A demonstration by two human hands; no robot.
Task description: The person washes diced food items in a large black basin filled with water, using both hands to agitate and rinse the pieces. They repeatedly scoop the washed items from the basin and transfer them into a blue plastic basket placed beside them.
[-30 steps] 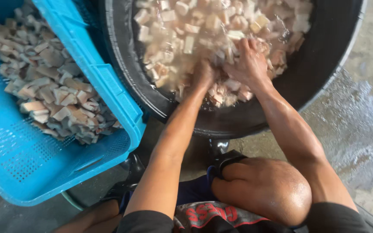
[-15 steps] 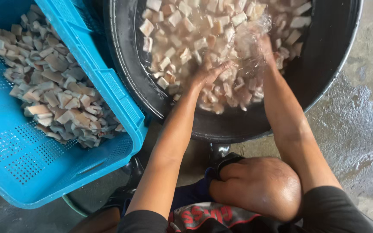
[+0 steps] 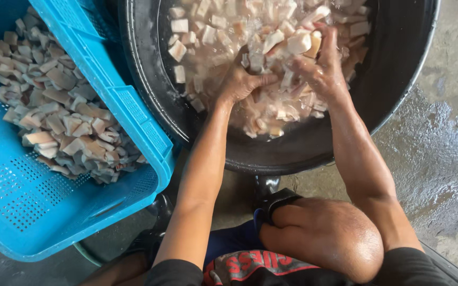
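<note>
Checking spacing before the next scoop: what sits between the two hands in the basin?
In the head view, pale cut pieces and cloudy water fill the gap between the left hand and right hand.

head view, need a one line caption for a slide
Left hand and right hand scoop pale cut pieces from a black basin beside a blue crate.

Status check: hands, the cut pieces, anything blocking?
Both hands, left and right, scooping pale pieces in black basin. Blue crate alongside, clear.
</note>
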